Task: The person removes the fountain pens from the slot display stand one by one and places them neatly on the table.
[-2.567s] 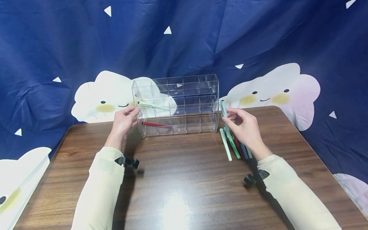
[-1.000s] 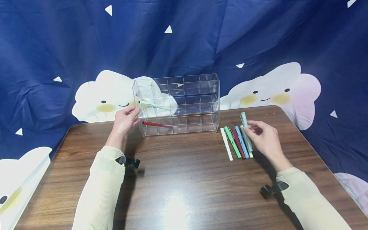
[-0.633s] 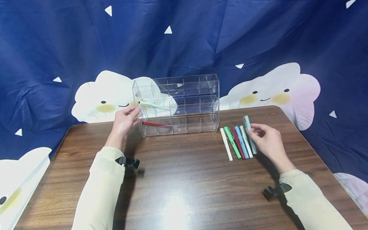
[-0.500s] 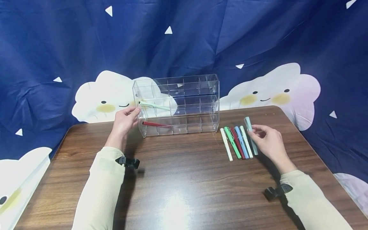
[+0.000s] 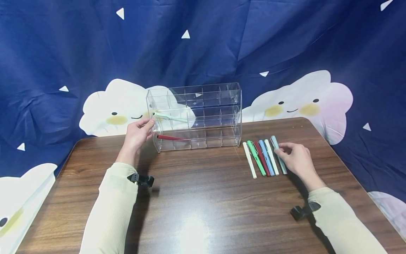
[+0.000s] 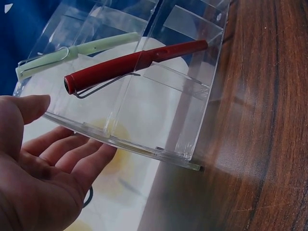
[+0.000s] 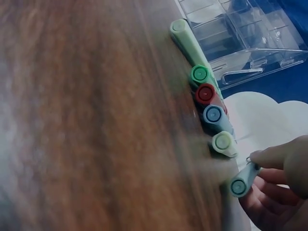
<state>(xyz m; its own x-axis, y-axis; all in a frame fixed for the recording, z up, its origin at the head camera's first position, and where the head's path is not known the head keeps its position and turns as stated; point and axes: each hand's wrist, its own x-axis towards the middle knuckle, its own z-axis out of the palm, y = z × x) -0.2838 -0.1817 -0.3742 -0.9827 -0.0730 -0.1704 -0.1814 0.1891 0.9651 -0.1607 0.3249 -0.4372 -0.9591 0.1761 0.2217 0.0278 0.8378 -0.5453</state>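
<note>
My left hand (image 5: 137, 135) grips the left side of a clear acrylic rack (image 5: 198, 142), thumb and fingers at its edge. Inside the rack, a light green pen (image 5: 169, 117) lies slanted on the middle tier and a red pen (image 6: 115, 66) on the lowest. To the rack's right, my right hand (image 5: 298, 158) pinches a pale blue pen (image 5: 282, 165) at the right end of a row, low at the table. That row holds a whitish pen (image 5: 249, 160), a green pen (image 5: 257, 158), a dark red pen (image 5: 261, 157), a blue pen (image 5: 266, 157) and a pale green pen (image 5: 271, 157).
The brown wooden table (image 5: 196, 197) spreads in front of the rack, with a bright glare near its front. Behind hangs a dark blue curtain (image 5: 215, 42) with clouds and triangles. Each wrist wears a small black camera (image 5: 144, 180).
My right hand has moved from beside the rack to the right and down, bringing the pale blue pen to the right end of the row. The left hand stays put.
</note>
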